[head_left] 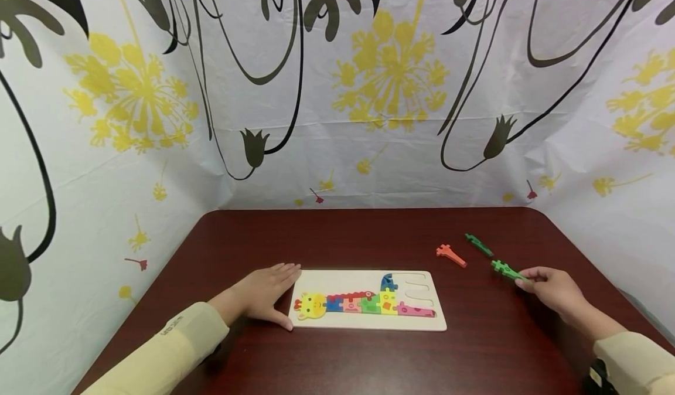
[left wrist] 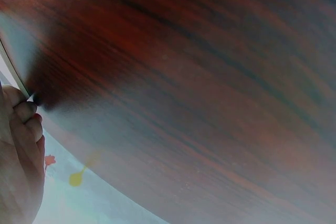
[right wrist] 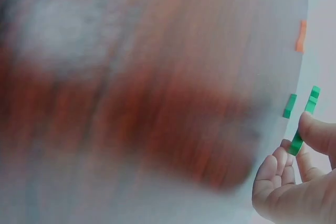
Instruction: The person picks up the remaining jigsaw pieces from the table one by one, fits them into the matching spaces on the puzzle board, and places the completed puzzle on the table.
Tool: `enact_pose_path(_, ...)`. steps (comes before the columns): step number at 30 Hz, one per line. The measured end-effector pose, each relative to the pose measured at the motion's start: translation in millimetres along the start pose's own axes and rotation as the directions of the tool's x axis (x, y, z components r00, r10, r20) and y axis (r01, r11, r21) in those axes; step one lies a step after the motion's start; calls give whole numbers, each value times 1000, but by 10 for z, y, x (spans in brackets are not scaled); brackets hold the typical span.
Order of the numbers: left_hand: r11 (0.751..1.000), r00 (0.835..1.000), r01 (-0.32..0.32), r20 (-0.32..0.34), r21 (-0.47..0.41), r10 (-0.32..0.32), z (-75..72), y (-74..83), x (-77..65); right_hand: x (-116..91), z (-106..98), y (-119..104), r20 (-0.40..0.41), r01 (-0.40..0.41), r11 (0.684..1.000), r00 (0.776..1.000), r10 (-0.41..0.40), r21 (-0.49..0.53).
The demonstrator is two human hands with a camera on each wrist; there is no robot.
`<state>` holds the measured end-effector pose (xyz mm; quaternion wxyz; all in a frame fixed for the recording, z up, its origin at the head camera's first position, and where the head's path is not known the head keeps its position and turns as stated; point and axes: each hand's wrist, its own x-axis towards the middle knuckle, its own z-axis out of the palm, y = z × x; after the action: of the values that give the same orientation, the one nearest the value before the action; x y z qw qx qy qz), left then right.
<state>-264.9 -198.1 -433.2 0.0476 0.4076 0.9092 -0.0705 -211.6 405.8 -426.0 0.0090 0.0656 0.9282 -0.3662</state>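
Note:
A pale wooden giraffe puzzle board [head_left: 343, 279] lies flat on the table, with a yellow head, coloured body pieces and pink and blue leg pieces fitted in it. Unfilled leg-shaped outlines show at its right end. My left hand [head_left: 266, 294] rests at the board's left edge, fingers towards the far corner and thumb by the near one. At the right, my right hand [head_left: 554, 292] pinches a bright green puzzle piece [head_left: 506, 269] between thumb and fingers; the right wrist view shows this green piece [right wrist: 312, 104] held above the table.
Beyond the board, to the right, an orange puzzle piece [head_left: 451, 255] and a darker green puzzle piece [head_left: 479, 244] lie on the dark red-brown table [head_left: 337, 360]. A white patterned cloth [head_left: 316, 102] hangs around the table's back and sides.

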Motion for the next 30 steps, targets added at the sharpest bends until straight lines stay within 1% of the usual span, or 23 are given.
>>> enact_pose_path(7, 1000, 1000, 5, 4, 6, -5, 7, -13, 14, -20, 30, -43, -33, 66, 998, 997, -66, -22)
enact_pose_path(17, 1000, 1000, 9, 6, 11, -10, 12, -20, 18, -27, 136, -159, -81, 164, 986, 983, -167, -33)
enact_pose_path(22, 1000, 1000, 10, 6, 15, -10, 7, -20, 20, -14, 194, -209, -106, 189, 981, 976, -192, -38)
enact_pose_path(30, 1000, 1000, 5, 9, 0, -5, -19, 0, 2, -27, 251, -310, -102, 219, 976, 970, -219, -15)
